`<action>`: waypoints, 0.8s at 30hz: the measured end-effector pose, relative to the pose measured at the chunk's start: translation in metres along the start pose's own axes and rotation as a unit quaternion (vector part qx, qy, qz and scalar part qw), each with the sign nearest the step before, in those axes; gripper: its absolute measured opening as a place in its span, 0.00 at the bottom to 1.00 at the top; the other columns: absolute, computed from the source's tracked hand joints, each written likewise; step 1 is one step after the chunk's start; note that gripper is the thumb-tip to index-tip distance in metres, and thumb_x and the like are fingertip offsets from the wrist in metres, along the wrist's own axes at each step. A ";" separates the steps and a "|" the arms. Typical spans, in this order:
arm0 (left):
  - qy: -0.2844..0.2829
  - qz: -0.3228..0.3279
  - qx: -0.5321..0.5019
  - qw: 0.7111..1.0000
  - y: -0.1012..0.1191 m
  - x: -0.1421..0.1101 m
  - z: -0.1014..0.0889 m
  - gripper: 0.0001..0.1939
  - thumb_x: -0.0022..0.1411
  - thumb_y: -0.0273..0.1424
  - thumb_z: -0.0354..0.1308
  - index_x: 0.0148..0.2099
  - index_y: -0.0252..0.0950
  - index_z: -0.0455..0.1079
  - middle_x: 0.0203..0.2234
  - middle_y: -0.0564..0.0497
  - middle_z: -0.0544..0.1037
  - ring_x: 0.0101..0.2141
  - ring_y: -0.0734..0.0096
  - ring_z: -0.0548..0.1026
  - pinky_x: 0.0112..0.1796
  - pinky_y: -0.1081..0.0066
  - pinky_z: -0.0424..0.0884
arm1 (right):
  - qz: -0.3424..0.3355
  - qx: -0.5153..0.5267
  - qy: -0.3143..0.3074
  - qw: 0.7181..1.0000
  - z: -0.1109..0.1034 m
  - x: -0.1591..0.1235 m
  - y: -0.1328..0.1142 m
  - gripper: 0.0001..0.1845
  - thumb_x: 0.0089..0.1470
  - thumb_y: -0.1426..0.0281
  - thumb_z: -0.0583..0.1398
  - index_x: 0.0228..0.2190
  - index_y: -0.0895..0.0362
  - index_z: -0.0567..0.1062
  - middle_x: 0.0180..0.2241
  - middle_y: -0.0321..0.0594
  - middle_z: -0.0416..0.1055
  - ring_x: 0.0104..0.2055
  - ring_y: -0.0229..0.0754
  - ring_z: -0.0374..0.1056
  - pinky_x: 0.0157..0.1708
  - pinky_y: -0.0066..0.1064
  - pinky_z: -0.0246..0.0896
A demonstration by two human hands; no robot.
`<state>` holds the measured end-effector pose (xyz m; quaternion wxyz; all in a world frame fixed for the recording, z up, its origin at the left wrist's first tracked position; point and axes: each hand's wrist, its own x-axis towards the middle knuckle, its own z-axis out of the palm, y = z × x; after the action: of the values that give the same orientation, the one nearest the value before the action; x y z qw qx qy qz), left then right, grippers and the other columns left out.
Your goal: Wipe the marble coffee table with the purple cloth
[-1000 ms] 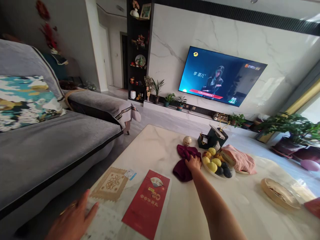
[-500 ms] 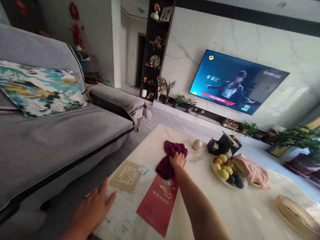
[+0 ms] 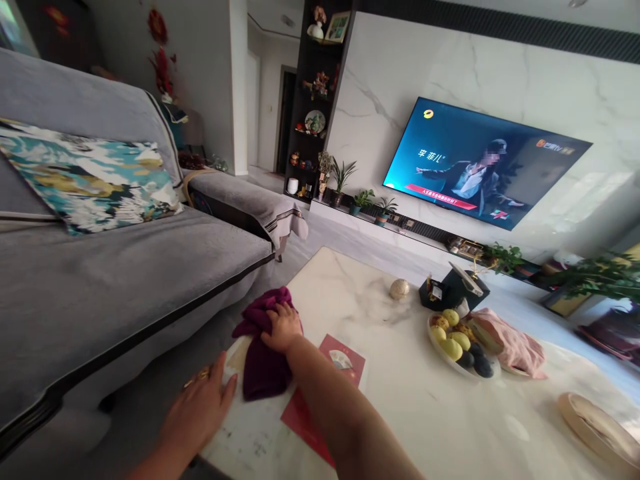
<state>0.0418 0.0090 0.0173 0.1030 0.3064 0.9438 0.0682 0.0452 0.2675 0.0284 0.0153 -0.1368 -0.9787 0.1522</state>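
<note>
My right hand (image 3: 283, 327) presses on a dark maroon cloth (image 3: 260, 360) at the near left edge of the white marble table (image 3: 425, 413). The cloth covers the corner where a woven mat lay. My left hand (image 3: 200, 410) rests flat and open on the table's near corner, just left of the cloth. A red envelope (image 3: 320, 400) lies partly under my right forearm.
A plate of yellow and dark fruit (image 3: 457, 340) sits mid-table beside a pink cloth (image 3: 510, 343), a black holder (image 3: 453, 290) and a round ball (image 3: 399, 289). A woven tray (image 3: 597, 430) is at far right. The grey sofa (image 3: 100, 267) runs along the left; a TV (image 3: 483, 170) plays ahead.
My right hand has dragged the maroon cloth from beside the fruit plate across the table toward the near left edge, over the mat. My left hand stayed on the corner.
</note>
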 end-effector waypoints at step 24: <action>-0.012 -0.005 0.013 1.000 0.007 0.006 -0.006 0.52 0.84 0.43 0.21 0.93 0.12 0.49 0.78 0.19 0.81 0.77 0.29 0.81 0.78 0.45 0.72 | 0.465 -0.052 0.139 0.873 -0.057 -0.286 0.208 0.43 0.76 0.60 0.59 0.85 0.55 0.77 0.89 0.53 0.69 0.94 0.60 0.61 0.91 0.51 0.59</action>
<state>0.0397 0.0175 0.0234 0.1110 0.3034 0.9450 0.0515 0.3791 0.3971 0.0232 0.0718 -0.5961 -0.7966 0.0701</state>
